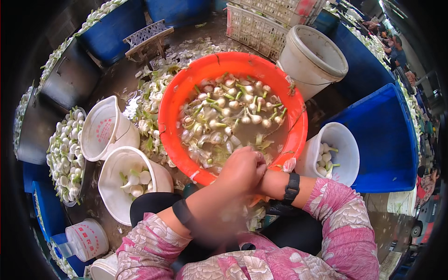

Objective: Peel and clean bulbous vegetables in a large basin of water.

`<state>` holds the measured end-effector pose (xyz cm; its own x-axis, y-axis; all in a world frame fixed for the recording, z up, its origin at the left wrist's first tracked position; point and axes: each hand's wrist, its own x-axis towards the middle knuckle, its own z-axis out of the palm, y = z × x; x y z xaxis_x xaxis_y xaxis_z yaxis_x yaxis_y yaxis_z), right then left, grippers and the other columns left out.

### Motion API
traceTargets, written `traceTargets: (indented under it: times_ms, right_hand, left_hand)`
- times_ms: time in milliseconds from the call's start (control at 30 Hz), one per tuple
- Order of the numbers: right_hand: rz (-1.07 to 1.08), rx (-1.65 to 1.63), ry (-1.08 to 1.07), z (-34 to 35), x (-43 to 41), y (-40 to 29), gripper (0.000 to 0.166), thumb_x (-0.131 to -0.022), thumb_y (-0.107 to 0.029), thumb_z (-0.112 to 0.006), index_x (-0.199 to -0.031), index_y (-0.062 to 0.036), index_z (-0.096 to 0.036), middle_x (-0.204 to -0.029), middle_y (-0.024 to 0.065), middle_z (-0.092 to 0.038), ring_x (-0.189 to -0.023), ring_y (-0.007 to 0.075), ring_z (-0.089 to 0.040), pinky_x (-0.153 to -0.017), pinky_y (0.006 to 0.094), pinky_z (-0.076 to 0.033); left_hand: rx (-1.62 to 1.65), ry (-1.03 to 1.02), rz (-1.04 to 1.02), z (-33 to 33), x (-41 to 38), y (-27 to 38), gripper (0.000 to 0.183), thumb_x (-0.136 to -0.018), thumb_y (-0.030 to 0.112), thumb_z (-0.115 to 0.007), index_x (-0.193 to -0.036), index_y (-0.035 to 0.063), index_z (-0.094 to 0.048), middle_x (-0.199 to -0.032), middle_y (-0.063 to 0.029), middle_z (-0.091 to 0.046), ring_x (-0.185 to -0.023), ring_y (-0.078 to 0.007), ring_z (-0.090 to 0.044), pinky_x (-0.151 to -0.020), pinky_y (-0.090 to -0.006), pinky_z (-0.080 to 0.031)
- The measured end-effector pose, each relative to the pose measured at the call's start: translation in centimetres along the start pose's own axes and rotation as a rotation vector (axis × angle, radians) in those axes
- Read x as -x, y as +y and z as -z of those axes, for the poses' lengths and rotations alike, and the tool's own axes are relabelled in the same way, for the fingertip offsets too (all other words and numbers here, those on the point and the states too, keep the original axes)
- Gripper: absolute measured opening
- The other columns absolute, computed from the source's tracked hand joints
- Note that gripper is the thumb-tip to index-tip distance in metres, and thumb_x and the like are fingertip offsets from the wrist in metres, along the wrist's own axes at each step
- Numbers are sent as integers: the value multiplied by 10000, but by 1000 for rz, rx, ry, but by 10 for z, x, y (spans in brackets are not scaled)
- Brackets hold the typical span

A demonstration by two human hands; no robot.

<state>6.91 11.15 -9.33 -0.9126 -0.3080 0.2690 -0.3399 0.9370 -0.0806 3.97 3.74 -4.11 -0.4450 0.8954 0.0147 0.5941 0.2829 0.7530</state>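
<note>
In front of me stands a round orange-red plastic basin (232, 59) with murky water. Several garlic bulbs with short green stems (255, 119) float in it, mostly towards the far side. Loose peeled skins (199, 148) lie in the near left part of the water. My left hand (239, 168) is curled over the basin's near rim, its back turned up to me. It overlaps my right hand (264, 179), which is mostly hidden behind it. The fingertips of both hands are out of sight, so whether they hold anything does not show.
White buckets holding garlic bulbs stand at left (105, 196) and right (353, 154). A white pail (315, 66) and plastic crates (257, 33) stand behind the basin. Peelings (154, 101) cover the wet floor. A blue bin (388, 147) is at right; heaped garlic (66, 154) at left.
</note>
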Motion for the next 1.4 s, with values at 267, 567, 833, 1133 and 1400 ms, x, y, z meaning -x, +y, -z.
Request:
traceTargets:
  times_ms: [267, 567, 833, 1133, 1400]
  right_hand:
    - [-107, -82, -186, 6, 26, 21, 193, -730, -255, -483, -764, -83, -565, -770, 81, -594, -707, 214, -568, -515, 304, -434]
    - [-224, -175, -386, 2, 34, 34, 209, -735, -275, -485, -768, -84, -563, -770, 72, -592, -711, 198, -565, -511, 291, -427]
    - [-336, -356, -460, -20, 40, 47, 187, -718, -263, -506, -716, -82, -555, -739, 72, -584, -695, 207, -561, -517, 287, -428]
    - [-555, -5, -714, 69, -8, 27, 212, -737, -297, -481, -735, -147, -631, -774, 38, -628, -756, 180, -612, -574, 281, -439]
    - [-533, 12, -645, 63, -4, 20, 182, -726, -282, -495, -646, -165, -609, -721, 17, -622, -700, 166, -609, -512, 279, -420]
  left_hand:
    - [-27, 16, 70, -7, -6, -6, 141, -707, 145, -588, -773, 20, -598, -736, -135, -539, -739, -290, -509, -664, -354, -412]
    - [24, 153, 107, -3, -6, 5, 119, -692, 111, -600, -774, 25, -611, -739, -137, -548, -706, -297, -543, -640, -355, -431]
    - [151, 185, -45, 5, 0, 25, 78, -686, 85, -615, -758, 56, -617, -712, -92, -542, -685, -233, -534, -614, -312, -432]
    - [132, 342, -64, 16, 5, 24, 86, -670, 76, -626, -755, 65, -631, -665, -99, -528, -631, -252, -529, -572, -329, -430]
    - [116, 279, -144, 16, 10, 34, 123, -656, 77, -651, -778, 69, -640, -649, -79, -523, -591, -215, -515, -536, -300, -413]
